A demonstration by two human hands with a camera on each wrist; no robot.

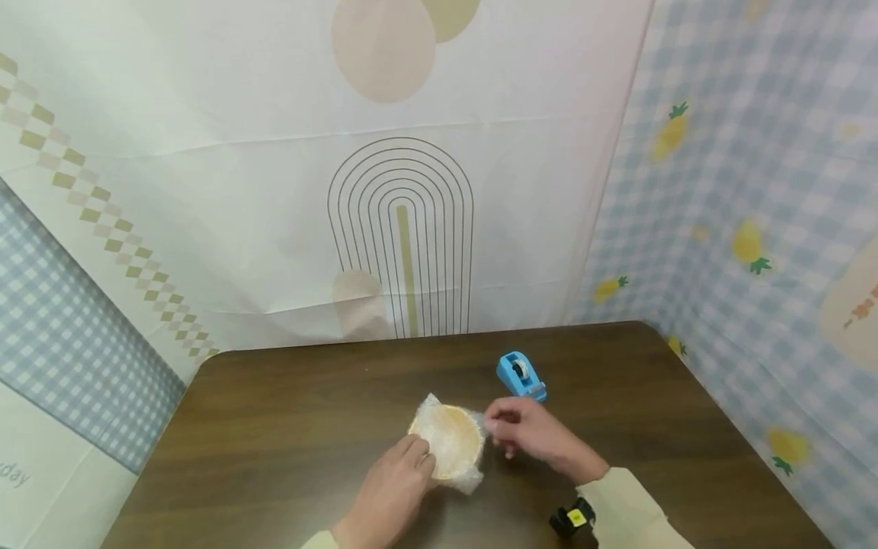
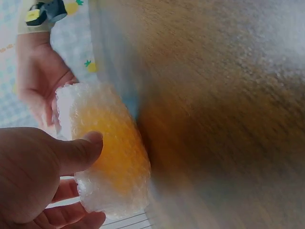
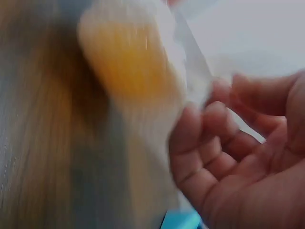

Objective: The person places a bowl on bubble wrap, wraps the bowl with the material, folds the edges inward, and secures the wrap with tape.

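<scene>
A round yellow-orange thing (image 1: 453, 438) lies wrapped in clear bubble wrap (image 2: 107, 152), close over the dark table. My left hand (image 1: 400, 476) grips its near left side; in the left wrist view the thumb (image 2: 88, 148) presses on the wrap and the fingers curl underneath. At the far right edge, my right hand (image 1: 528, 431) pinches a clear corner of the wrap between thumb and index finger (image 3: 220, 93), the other fingers curled. Motion blurs the wrapped thing (image 3: 131, 59) in the right wrist view. A blue tape dispenser (image 1: 521, 375) stands just beyond my right hand.
The brown wooden table (image 1: 274, 427) ends at a white patterned cloth (image 1: 274, 229) behind it. A blue checked cloth with pineapples (image 1: 727, 183) hangs along the right side. A black device with a yellow label (image 1: 572, 518) sits at the right wrist.
</scene>
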